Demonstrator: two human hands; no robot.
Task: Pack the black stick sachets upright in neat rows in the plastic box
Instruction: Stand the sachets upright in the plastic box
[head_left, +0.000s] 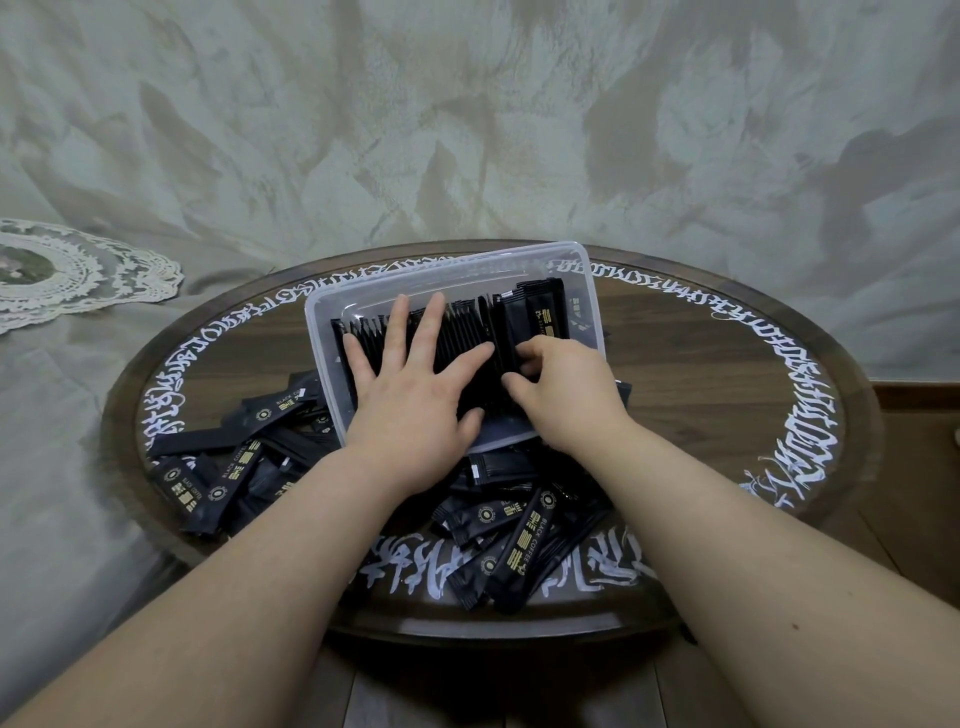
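Head view: a clear plastic box (322, 332) sits on a round dark bench (727, 395) rimmed with white script. Inside the box a row of black sachets (467, 332) stands on edge, packed side by side from the left wall toward the right. The left hand (410, 384) lies flat on top of this row, fingers straight and spread, pressing on the upper edges. Just beside it, the right hand (561, 384) reaches into the right part of the box with its fingers curled round a few sachets at the end of the row; one sachet (540, 317) with gold print leans there, face toward the camera. The two hands are close, almost touching.

Loose sachets (509, 540) lie in a heap on the near side of the bench, in front of the box and spreading left; they overlap at all angles, some face up with gold lettering. A lace doily (104, 270) lies far left, off the bench.
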